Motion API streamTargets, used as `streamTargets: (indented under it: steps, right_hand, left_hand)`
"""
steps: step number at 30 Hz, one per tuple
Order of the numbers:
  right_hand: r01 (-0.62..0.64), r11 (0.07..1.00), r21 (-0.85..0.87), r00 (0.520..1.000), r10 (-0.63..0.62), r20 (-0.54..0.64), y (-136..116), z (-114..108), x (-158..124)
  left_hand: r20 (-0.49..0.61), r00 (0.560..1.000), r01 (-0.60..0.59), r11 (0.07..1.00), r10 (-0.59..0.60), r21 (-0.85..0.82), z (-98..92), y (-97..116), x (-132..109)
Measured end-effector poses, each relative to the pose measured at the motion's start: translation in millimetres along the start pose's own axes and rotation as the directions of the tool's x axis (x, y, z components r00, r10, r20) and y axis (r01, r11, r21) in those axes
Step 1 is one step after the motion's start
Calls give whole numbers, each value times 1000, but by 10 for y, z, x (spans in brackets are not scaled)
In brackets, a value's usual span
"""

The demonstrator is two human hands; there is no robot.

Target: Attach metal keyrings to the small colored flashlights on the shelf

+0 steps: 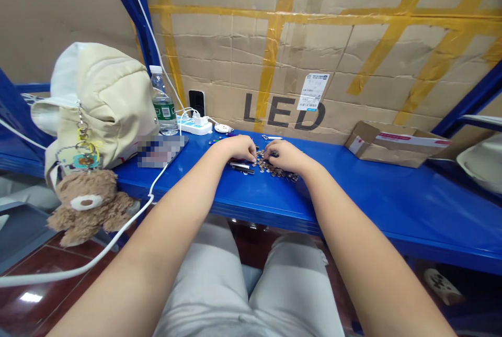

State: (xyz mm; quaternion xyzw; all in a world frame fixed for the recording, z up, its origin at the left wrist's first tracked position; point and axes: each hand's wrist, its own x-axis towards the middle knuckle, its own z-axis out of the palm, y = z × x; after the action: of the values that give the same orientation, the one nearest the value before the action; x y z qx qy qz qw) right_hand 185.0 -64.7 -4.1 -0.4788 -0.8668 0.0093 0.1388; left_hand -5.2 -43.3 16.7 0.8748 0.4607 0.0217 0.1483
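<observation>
Left hand (242,147): fingers bent just beside pens (245,170), state of grip I cannot tell | Right hand (287,155): fingers curled over the pile, closed on something or not, I cannot tell | Small coin-like pieces (276,171): loose pile on blue desk (353,195), near both hands | Cardboard box (392,144): well apart, at right

Small shiny coppery-brown discs (276,171): loose messy heap on the blue tabletop (251,190), kinda too tiny to make out
Slim black and white sticks (245,170): 2 at least, roughly parallel, just left of that heap
</observation>
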Motion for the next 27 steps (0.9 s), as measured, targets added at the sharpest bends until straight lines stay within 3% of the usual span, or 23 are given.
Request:
streamTargets:
  steps: [10, 15, 27]
  right_hand:
    - [-34, 998, 50, 997, 31, 70, -95, -72, -81]
    - [-37, 998, 45, 998, 35, 52, -69, -60, -71]
    - [-70, 996, -50, 997, 69, -24, -45, 137, 76]
  left_hand:
    - [4, 1000, -29, 999, 29, -39, 14, -12, 15]
    - [3, 998, -57, 997, 58, -51, 42, -42, 62]
    - [15, 1000, 14, 1000, -14, -22, 39, 42, 27]
